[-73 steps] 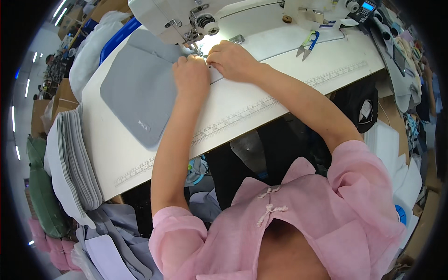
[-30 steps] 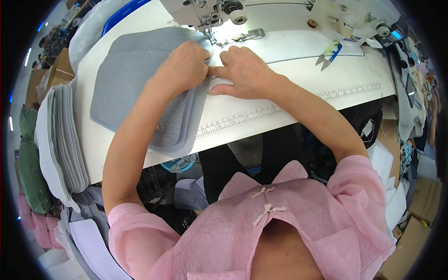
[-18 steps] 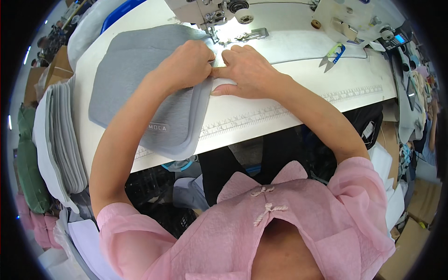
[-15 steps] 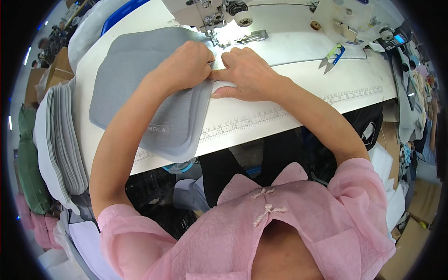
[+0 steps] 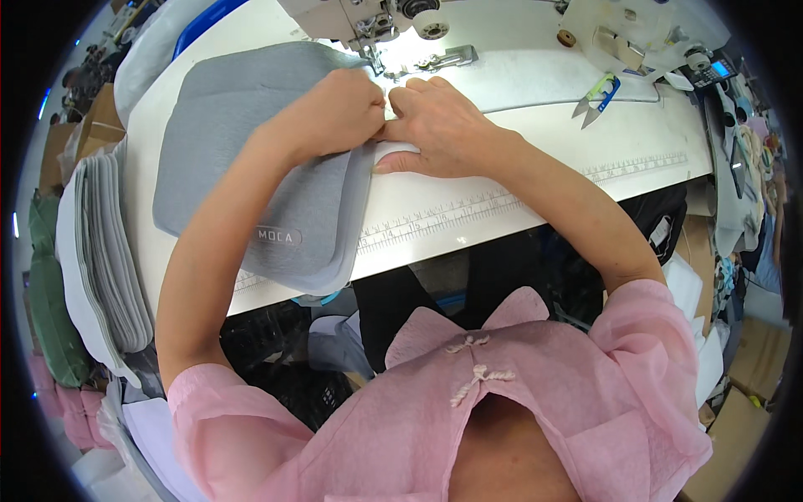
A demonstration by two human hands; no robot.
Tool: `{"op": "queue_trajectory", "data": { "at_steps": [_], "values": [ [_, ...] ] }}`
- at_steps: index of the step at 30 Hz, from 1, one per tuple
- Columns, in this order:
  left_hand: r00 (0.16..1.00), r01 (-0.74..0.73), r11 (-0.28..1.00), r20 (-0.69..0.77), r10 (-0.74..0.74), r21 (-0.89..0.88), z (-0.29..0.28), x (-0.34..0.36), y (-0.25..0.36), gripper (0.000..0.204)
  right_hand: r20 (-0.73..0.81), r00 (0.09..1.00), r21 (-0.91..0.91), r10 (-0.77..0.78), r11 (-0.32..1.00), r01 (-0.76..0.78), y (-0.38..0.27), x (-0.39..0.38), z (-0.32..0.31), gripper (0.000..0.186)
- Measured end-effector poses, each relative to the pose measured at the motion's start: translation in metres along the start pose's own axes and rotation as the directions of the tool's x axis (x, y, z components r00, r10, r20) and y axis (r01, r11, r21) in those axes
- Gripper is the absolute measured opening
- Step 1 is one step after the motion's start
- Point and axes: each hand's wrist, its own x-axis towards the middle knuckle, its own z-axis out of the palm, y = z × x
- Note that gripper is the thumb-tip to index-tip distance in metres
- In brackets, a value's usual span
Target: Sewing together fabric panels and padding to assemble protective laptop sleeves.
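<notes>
1. Head view: both of my bare hands meet at a layered grey panel point(image 5: 226, 109), which lies on the white table point(image 5: 640, 130) with its upper right corner at the sewing machine's point(image 5: 330, 17) lit presser foot point(image 5: 376, 64).
2. My left hand point(image 5: 343, 110) lies over the panel with its fingers curled in; their tips are hidden, so I cannot tell whether they pinch it. My right hand point(image 5: 443, 130), at the panel's right edge, has its thumb spread below the forefinger; I cannot tell what its fingertips grip.
3. I judge the work partway: a small label point(image 5: 278, 236) is already on the panel, but the layers show stepped edges at lower right, perhaps unjoined. Any stitching near the foot is covered.
4. Rule markings point(image 5: 443, 219) run along the table's near edge. Green-and-blue snips point(image 5: 591, 107) and a brown spool point(image 5: 566, 38) lie to the right.
5. Around me: stacked grey pieces point(image 5: 113, 259) at left, cardboard boxes point(image 5: 757, 360) at right.
</notes>
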Motion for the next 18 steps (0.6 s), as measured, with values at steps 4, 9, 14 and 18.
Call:
{"op": "queue_trajectory", "data": {
  "at_steps": [4,9,14,18],
  "values": [
    [0.98,-0.148,0.989,-0.13,0.147,0.006,0.003,-0.008,-0.025,0.018,-0.112,0.991,0.235,0.067,0.971,-0.039,0.022,-0.005,0.005,0.027],
    [0.904,-0.183,0.982,-0.384,0.19,0.054,0.042,-0.027,-0.03,0.024,-0.171,0.972,0.099,0.158,0.985,-0.143,0.022,-0.001,0.007,0.02],
    [0.902,-0.084,0.996,-0.424,0.083,0.017,0.048,-0.029,-0.016,0.022,-0.229,0.968,0.13,0.107,0.988,-0.078,0.028,0.0,0.01,0.018],
    [0.887,-0.032,0.999,-0.461,0.036,0.016,0.052,-0.025,-0.005,0.022,-0.255,0.959,0.137,0.12,0.987,-0.087,0.037,0.002,0.012,0.017]
  ]
}}
